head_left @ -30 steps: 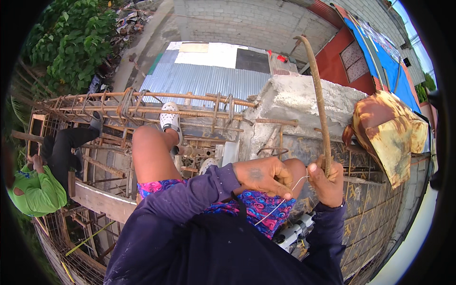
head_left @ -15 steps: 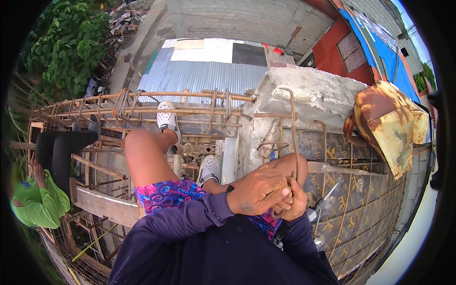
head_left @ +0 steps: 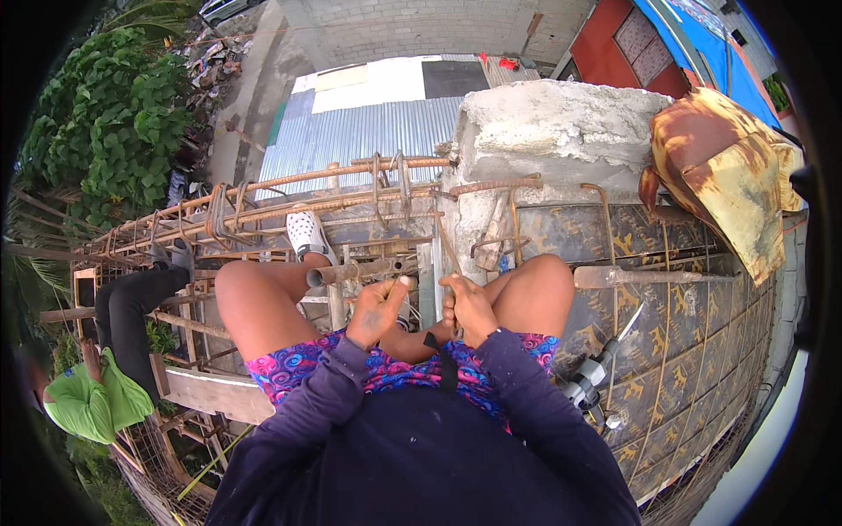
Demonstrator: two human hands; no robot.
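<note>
Above my lap, my left hand (head_left: 375,313) is closed, its thumb along the top; whatever it may hold is hidden. To its right, my right hand (head_left: 471,310) is wrapped round a thin rusty steel rod (head_left: 448,245). The rod rises from that fist toward the horizontal rebar ahead, and its lower end is mostly hidden. My hands are apart. Between my knees, a short rusty pipe (head_left: 361,271) lies just beyond the left hand. A black strap (head_left: 445,361) hangs over my patterned shorts below the right hand.
A rebar cage (head_left: 289,195) runs across ahead, meeting a rough concrete block (head_left: 561,127). On the right, a power tool with a pointed bit (head_left: 589,379) lies on dark panels (head_left: 671,342) under a rebar grid. Rusty sheet metal (head_left: 719,167) stands beyond. A co-worker in green (head_left: 101,399) sits left.
My hands, together on the hooked rod before, have drawn apart. The left hand moved left; the right also shifted left and lower with the rod. The view has tilted slightly.
</note>
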